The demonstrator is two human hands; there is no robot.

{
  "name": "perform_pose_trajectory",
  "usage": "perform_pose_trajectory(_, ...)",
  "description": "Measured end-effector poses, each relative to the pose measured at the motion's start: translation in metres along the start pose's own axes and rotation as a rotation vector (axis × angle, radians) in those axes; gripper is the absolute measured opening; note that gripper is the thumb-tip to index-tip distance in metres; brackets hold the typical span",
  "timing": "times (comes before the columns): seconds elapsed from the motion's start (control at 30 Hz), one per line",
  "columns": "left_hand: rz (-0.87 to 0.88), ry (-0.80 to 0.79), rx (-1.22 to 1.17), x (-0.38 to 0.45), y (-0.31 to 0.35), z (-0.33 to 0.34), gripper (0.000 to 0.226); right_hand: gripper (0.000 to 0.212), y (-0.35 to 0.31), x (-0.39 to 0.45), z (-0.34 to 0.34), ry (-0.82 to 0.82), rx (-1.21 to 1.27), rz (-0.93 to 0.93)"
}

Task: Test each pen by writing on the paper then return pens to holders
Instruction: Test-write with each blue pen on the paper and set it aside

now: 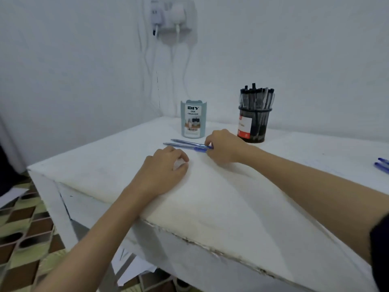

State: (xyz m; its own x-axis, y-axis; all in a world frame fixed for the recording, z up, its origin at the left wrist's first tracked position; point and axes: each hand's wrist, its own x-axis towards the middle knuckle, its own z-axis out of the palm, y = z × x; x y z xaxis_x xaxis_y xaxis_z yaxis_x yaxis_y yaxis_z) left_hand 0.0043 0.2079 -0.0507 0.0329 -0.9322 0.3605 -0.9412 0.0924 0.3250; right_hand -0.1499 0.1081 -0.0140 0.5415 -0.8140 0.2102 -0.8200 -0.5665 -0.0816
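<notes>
Two blue pens (185, 144) lie side by side on the white table, in front of a grey-blue desk organizer (193, 119). My right hand (225, 146) pinches their near ends with curled fingers. My left hand (162, 171) rests on the white paper (210, 197), fingers loosely curled, holding nothing. A black mesh holder (255, 127) full of black pens (257, 98) stands behind my right hand.
Two more blue pens (382, 164) lie at the table's right edge. The white table (105, 161) sits in a wall corner, with a socket and hanging cables (168, 24) above. Patterned floor (23, 234) with loose papers lies to the left and below.
</notes>
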Motion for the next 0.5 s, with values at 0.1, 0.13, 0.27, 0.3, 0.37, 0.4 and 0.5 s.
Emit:
perform_pose_trajectory(0.1, -0.003, -0.010, -0.005, 0.002, -0.002, 0.000, 0.024, 0.018, -0.003, 0.005, 0.010, 0.070, 0.036, 0.008)
perform_pose_trajectory(0.13, -0.004, -0.011, -0.002, 0.002, -0.003, 0.001, 0.024, 0.016, -0.003, 0.006, 0.011, 0.086, 0.060, 0.016)
perform_pose_trajectory(0.27, 0.000, -0.003, -0.010, 0.002, -0.004, 0.002, 0.024, 0.011, 0.000, 0.001, 0.001, 0.153, 0.270, 0.065)
perform_pose_trajectory(0.3, 0.004, -0.006, -0.015, 0.001, -0.003, 0.002, 0.024, 0.010, 0.001, -0.003, -0.006, 0.178, 0.374, 0.102)
perform_pose_trajectory(0.37, 0.006, -0.013, -0.018, 0.000, -0.003, 0.001, 0.025, 0.007, 0.004, -0.013, -0.022, 0.222, 0.613, 0.192)
perform_pose_trajectory(0.4, 0.010, -0.017, -0.020, -0.001, -0.002, 0.001, 0.024, 0.006, 0.006, -0.021, -0.033, 0.243, 0.722, 0.233)
perform_pose_trajectory(0.5, 0.017, -0.020, -0.044, -0.002, -0.004, -0.003, 0.020, 0.009, 0.016, -0.044, -0.068, 0.319, 1.037, 0.359)
